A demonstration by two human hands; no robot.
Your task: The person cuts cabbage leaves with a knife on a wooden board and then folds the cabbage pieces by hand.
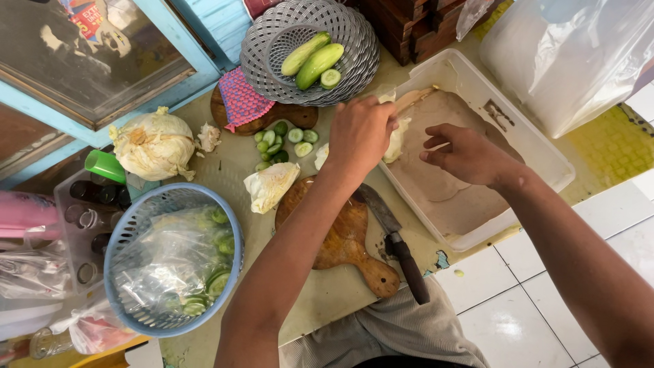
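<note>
My left hand (359,133) is closed around a pale chunk of cabbage (395,138) at the near rim of a white rectangular tub (538,146) lined with brown paper. My right hand (465,152) hovers over the tub with fingers loosely apart, holding nothing. Below my left arm lies a round wooden cutting board (344,242) with a dark-handled knife (398,244) resting across its right edge. A cabbage piece (271,185) sits just left of the board.
A grey woven basket (272,71) holds cucumbers (312,60). Cucumber slices (283,141) lie on the counter. A whole cabbage (154,144) sits at left, above a blue basket (129,235) holding a plastic bag of cucumber slices. A clear bag (565,61) is upper right.
</note>
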